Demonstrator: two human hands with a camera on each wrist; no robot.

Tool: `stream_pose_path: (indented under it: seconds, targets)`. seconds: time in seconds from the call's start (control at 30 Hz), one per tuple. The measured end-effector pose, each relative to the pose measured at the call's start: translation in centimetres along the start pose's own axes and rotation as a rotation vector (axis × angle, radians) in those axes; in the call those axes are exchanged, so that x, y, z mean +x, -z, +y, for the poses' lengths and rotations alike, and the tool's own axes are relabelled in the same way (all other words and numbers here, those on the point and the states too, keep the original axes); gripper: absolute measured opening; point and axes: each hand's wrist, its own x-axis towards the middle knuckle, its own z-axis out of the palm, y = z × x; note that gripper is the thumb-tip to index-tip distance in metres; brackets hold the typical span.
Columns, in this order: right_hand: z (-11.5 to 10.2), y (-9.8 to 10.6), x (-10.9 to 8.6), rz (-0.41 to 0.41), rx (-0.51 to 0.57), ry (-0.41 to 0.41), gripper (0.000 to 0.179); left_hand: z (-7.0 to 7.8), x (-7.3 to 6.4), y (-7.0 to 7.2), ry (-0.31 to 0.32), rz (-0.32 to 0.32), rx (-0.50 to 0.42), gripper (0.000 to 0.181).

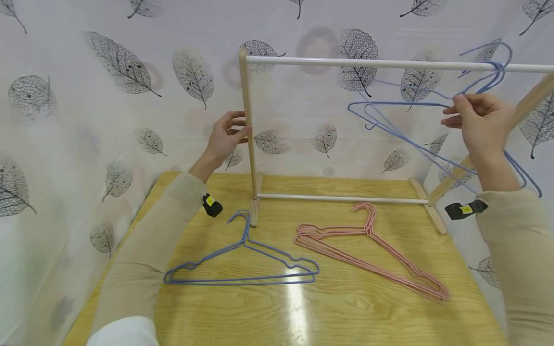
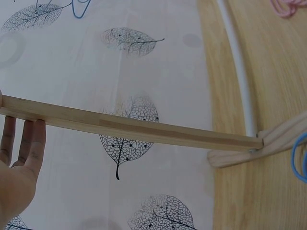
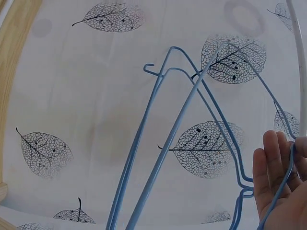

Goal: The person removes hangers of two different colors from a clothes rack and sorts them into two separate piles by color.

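Note:
With thumb and fingers on either side, my left hand [image 1: 228, 136] grips the left wooden post [image 1: 248, 96] of a hanger rack. At the upper right, my right hand [image 1: 486, 120] pinches a blue wire hanger [image 1: 439, 93] near its neck. That hanger's hook loops over the white top rail [image 1: 346, 61], close beside other blue hangers [image 1: 402, 137] hanging there. In the right wrist view the blue hangers [image 3: 163, 139] overlap, their wires crossing at different tilts. Part of their lower right side is hidden behind my right hand and arm.
On the wooden table [image 1: 242, 317] lie overlapping blue hangers [image 1: 240, 283], left of a stack of pink hangers [image 1: 346, 259]. The rack's white lower bar [image 1: 342, 197] runs between its wooden feet, behind both stacks. A leaf-patterned sheet [image 1: 298, 149] covers the walls.

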Motion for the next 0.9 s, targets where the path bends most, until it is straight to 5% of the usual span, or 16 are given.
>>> stream_pose_path:
  seconds: [0.5,0.73,0.9]
  targets:
    - [1.2,-1.1,-4.5,-0.204,0.065,-0.025,0.013,0.0,0.1,-0.3,0.008,0.000,0.009,0.043]
    - [3.0,-2.5,-6.9,-0.295,-0.041,-0.050,0.012,0.0,0.0,-0.1,-0.001,0.000,0.011,0.041]
    - [4.3,-3.4,-8.9,-0.358,-0.227,-0.088,0.017,0.0,0.0,0.0,-0.001,0.001,0.004,0.040]
